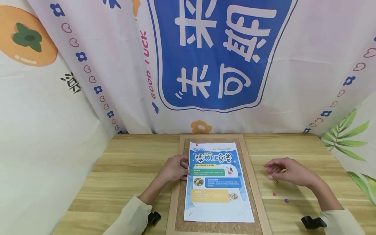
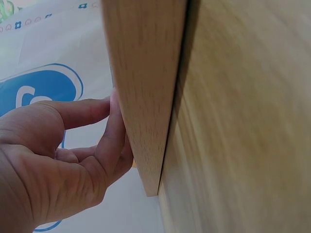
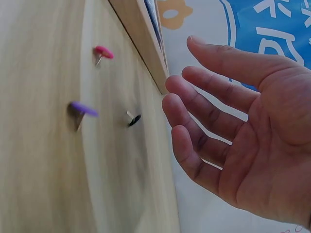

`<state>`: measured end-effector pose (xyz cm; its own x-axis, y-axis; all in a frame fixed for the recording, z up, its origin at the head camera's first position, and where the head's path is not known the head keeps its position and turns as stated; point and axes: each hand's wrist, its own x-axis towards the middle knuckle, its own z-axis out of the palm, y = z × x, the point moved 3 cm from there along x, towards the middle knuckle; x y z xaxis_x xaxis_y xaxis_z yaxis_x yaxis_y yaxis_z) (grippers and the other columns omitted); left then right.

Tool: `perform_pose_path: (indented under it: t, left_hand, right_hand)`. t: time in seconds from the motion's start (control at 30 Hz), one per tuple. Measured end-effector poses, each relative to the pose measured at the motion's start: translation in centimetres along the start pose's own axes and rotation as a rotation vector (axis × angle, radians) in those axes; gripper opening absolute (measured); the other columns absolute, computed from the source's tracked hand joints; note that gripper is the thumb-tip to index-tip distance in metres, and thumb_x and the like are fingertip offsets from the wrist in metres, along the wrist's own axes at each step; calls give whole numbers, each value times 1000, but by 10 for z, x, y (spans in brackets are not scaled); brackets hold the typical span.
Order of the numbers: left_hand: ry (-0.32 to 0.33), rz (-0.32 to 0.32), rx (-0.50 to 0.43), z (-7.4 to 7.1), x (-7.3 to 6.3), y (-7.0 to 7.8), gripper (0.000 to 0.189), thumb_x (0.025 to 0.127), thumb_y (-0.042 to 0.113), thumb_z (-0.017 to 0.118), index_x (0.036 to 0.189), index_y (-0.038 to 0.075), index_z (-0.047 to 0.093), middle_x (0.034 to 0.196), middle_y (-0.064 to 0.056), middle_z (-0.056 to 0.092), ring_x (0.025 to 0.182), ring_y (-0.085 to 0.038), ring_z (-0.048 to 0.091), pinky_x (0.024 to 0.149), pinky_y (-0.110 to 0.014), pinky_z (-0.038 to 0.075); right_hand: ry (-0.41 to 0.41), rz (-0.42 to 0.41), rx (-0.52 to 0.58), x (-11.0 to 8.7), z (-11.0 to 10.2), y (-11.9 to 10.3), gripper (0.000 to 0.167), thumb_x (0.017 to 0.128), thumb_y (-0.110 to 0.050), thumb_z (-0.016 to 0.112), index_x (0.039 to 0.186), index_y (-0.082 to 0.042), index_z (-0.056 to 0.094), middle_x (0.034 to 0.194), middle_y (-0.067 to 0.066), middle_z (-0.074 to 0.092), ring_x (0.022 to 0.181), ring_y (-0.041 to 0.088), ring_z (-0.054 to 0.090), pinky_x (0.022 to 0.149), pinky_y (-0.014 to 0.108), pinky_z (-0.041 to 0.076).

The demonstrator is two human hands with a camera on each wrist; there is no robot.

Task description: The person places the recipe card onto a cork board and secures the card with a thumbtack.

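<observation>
A printed poster (image 1: 217, 212) lies on a wood-framed corkboard (image 1: 255, 181), with a pink pushpin (image 1: 196, 145) at its upper left corner. My left hand (image 1: 174, 168) rests across the board's left side, its bent fingers at the poster's left edge. In the left wrist view, the wooden frame (image 2: 146, 97) partly hides those fingertips. Right of the board, my right hand (image 1: 286, 169) hovers with fingers loosely bent and nothing in them. Near it on the table are a pink thumbtack (image 3: 103, 52), a purple thumbtack (image 3: 83, 108) and a black thumbtack (image 3: 134, 120).
The board lies on a wood-grain table (image 1: 132, 163), whose far edge meets a hanging printed cloth (image 1: 129, 98). More white cloth hangs at the left and right sides. A black strap (image 1: 313, 223) is at the right wrist.
</observation>
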<state>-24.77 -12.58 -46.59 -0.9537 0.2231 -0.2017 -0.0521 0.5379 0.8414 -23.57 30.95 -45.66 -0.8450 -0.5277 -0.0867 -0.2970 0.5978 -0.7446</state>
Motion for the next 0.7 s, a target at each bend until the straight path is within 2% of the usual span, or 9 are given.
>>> perform_pose_path:
  t: [0.3,0.7]
  left_hand:
    - [2,1,8,0,-1,0,51,91,-11,73,140,-5,63,95,-15,69,70,-17,71,60,-31,67]
    - [4,14,2,-1,0,-1,54,90,-11,73,142,-2,63,96,-14,68,73,-18,70,61,-32,67]
  right_hand:
    - [-5,6,6,-17,-2,15,41,98,-11,76,132,9,66,114,11,76,95,-2,65,79,20,60]
    - [0,-23,6,-37,-2,24,38,98,-11,76,130,7,68,112,7,77,95,-3,66,77,21,60]
